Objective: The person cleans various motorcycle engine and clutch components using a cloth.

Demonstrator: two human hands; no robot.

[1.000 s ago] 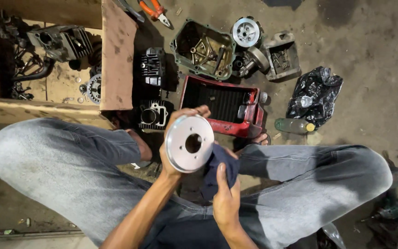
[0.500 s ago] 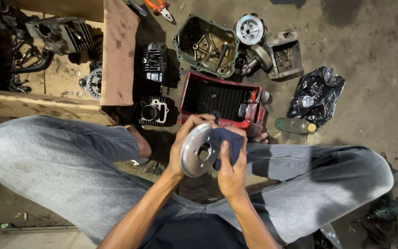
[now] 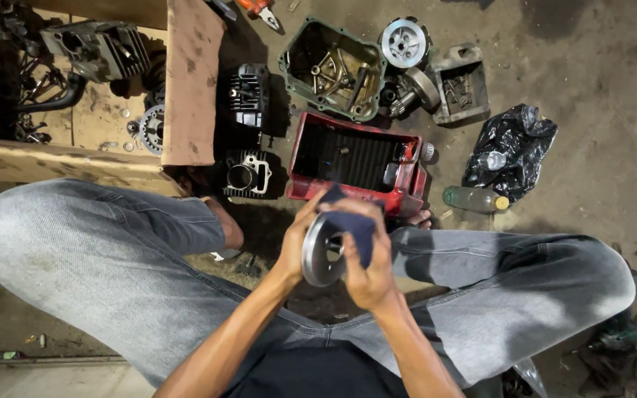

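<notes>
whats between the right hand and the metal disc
In the head view, a dark blue cloth lies between the right hand and the round metal disc, pressed against the disc's face. The left hand grips the disc's other side.

I'm looking down at a bare, dusty concrete floor (image 3: 599,96), brownish-grey and stained darker in patches near the top edge. At the upper left sits a low cardboard box (image 3: 189,81) with worn, grimy flaps, its near wall running along the left side. A pale strip of flooring (image 3: 46,377) shows along the bottom left corner. The light falls evenly from above, fairly dim, with soft shadows around what lies on the ground.
</notes>
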